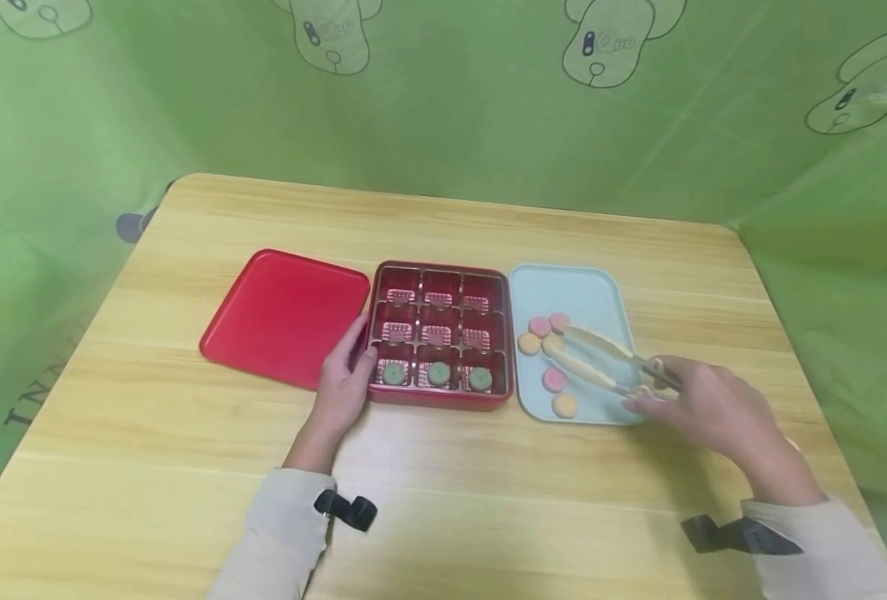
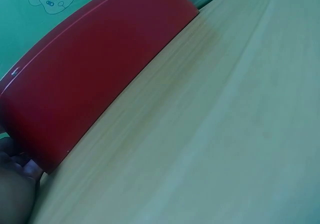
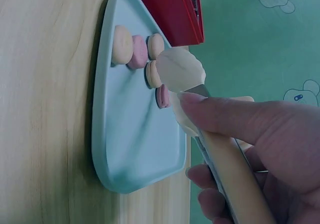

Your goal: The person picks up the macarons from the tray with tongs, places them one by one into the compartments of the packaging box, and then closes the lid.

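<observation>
On the pale blue, round-cornered rectangular tray [image 1: 571, 292], we have six small, round, macaron-like pieces: three pink ones [image 1: 554, 380] and three yellow-orange ones [image 1: 564, 406], gathered toward its left side. Our one pair of cream-coloured tongs with metal parts [image 1: 599, 342] reaches in among them, arms spread, tips next to a yellow-orange piece and a pink one; whether they touch, we cannot tell. Our right hand [image 1: 714, 408] grips the tongs by the handle end. We judge the step in hand to be picking a piece off the tray; the next move seems to call for squeezing the tips round just one, then a level lift toward the single square red box with a divided insert [image 1: 436, 400], just left of the tray. Of its nine compartments, the front three hold one green round piece [image 1: 438, 374] each, and six are unfilled. Our left hand [image 1: 342, 387] rests against the box's left side, fingers fairly straight. Farther left lies one flat red lid [image 1: 286, 312]; under everything, one light wood-grain table [image 1: 443, 500], and behind it, a green printed cloth [image 1: 451, 125]
</observation>
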